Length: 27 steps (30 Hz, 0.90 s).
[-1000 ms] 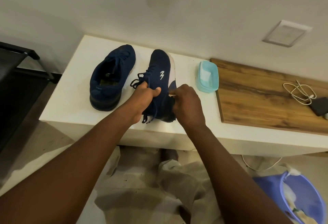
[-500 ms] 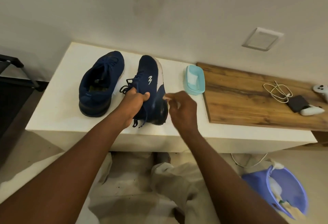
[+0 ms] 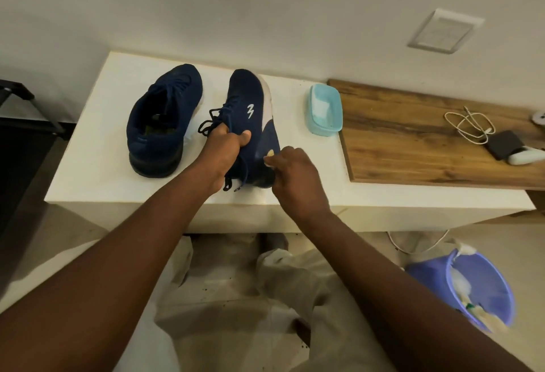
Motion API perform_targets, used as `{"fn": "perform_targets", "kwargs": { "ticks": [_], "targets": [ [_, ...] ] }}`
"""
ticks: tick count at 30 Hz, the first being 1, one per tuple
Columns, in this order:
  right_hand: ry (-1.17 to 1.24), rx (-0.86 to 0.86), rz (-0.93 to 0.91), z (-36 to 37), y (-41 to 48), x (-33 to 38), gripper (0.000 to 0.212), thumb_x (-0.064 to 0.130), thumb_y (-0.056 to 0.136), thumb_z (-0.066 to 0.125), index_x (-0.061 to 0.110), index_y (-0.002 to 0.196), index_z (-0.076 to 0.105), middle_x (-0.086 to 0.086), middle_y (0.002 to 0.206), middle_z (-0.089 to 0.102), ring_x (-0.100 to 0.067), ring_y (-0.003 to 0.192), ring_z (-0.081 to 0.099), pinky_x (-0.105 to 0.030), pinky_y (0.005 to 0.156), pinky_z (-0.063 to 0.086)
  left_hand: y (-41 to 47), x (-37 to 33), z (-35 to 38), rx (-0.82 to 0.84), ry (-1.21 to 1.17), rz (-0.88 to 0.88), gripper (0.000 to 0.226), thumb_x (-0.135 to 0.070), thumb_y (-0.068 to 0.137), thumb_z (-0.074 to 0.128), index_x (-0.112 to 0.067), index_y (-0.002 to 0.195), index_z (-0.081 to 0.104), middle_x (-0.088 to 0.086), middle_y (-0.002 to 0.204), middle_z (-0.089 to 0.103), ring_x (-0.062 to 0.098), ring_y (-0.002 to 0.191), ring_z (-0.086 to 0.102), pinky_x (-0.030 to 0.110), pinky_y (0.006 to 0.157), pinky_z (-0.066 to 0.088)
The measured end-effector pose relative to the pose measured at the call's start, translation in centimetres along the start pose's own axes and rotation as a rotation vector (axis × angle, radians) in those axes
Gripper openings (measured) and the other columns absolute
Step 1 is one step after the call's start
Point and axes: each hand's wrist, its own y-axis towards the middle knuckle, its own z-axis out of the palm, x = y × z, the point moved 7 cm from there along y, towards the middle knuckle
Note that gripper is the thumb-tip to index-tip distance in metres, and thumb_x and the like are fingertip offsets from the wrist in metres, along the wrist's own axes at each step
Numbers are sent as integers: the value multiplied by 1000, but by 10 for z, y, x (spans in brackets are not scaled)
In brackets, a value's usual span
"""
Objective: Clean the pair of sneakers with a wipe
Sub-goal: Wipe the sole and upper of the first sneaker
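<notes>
On your right, a wooden board (image 3: 413, 141) carries a coiled white cable (image 3: 467, 126) and a black box (image 3: 504, 144). Down on the floor, near right, you have a purple bucket (image 3: 427, 277).

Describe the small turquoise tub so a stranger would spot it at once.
Find the white counter against the wall, then the wooden board on its right part. The tub sits beside the board's left edge, right of the tilted sneaker. It alone is pale turquoise, rounded, with something white inside.

Dim, warm indoor light; soft shadows, wide-angle bending at edges, slight blur.
</notes>
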Motion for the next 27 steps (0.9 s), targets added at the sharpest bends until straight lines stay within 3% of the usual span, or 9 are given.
{"fn": "perform_targets", "kwargs": {
  "ticks": [4, 7, 9, 11, 15, 17, 23, 25, 27],
  "targets": [
    [89, 135, -36, 8, -21, 8, 40, -5, 80, 57, 17, 110, 73, -3, 103, 67, -21, 97, 58, -27, 81, 49, -4, -7, -2, 50, 120, 65, 39, -24, 103, 62, -16, 140, 56, 1, 123, 68, 16, 101, 67, 26, 75, 53],
    [320, -139, 127, -18, -5, -3, 27, 2, 86, 57, 17, 99, 73, -1, 94, 68, -15, 89, 61, -27, 80, 51, -8, -12, 0, 158, 381, 188, 47, -39, 91, 76, -19, 132, 62, -3, 118, 72, 16, 107, 69, 30, 87, 57],
    [416, -328, 267, -34, 8, -14, 20, 6, 91, 60, 17, 102, 72, 1, 99, 69, -6, 90, 61, -14, 82, 48, -11, -9, 1, 217, 525, 232, 59, -47, 83, 81, -21, 133, 62, -4, 119, 73, 15, 109, 69, 38, 96, 58],
    [413, -359, 369, -32, 15, -23, 19, 10, 93, 62, 18, 107, 71, 3, 106, 69, -2, 93, 57, -1, 81, 38, -13, -6, 3, 243, 590, 238, 59, -45, 88, 76, -20, 138, 59, -2, 129, 71, 18, 117, 67, 44, 103, 55],
    [244, -131, 269, -4, 13, -17, 26, 8, 94, 56, 19, 111, 71, -2, 108, 68, -12, 97, 59, -16, 85, 45, -12, -5, 9, 214, 544, 230, 46, -48, 93, 65, -22, 131, 63, -2, 124, 71, 19, 115, 67, 46, 103, 55],
    [222, -114, 214, -2, 7, -11, 27, 7, 93, 54, 20, 110, 71, -1, 103, 67, -14, 94, 58, -19, 82, 44, -9, -4, 10, 179, 506, 204, 44, -49, 92, 64, -22, 127, 64, -1, 121, 71, 19, 112, 68, 46, 101, 56],
    [128, 21, 24, 4, -17, 3, 33, -4, 83, 59, 17, 103, 73, -2, 100, 67, -19, 94, 61, -27, 82, 51, -15, -2, 12, 163, 325, 176, 27, -27, 103, 61, -16, 128, 65, -1, 121, 72, 17, 111, 68, 40, 103, 54],
    [143, -16, 47, -3, -17, 2, 32, -4, 81, 59, 17, 100, 74, 0, 98, 69, -16, 92, 62, -24, 81, 50, -16, -8, 12, 154, 247, 186, 25, -25, 104, 60, -15, 127, 67, -2, 119, 73, 13, 108, 70, 32, 98, 56],
    [253, -197, 145, -28, -13, -3, 25, -2, 82, 61, 17, 95, 73, 5, 93, 67, -5, 85, 60, -17, 79, 49, -17, -14, 11, 142, 193, 190, 19, -25, 104, 60, -16, 119, 68, -4, 113, 75, 8, 100, 71, 26, 89, 58]
  ]
}}
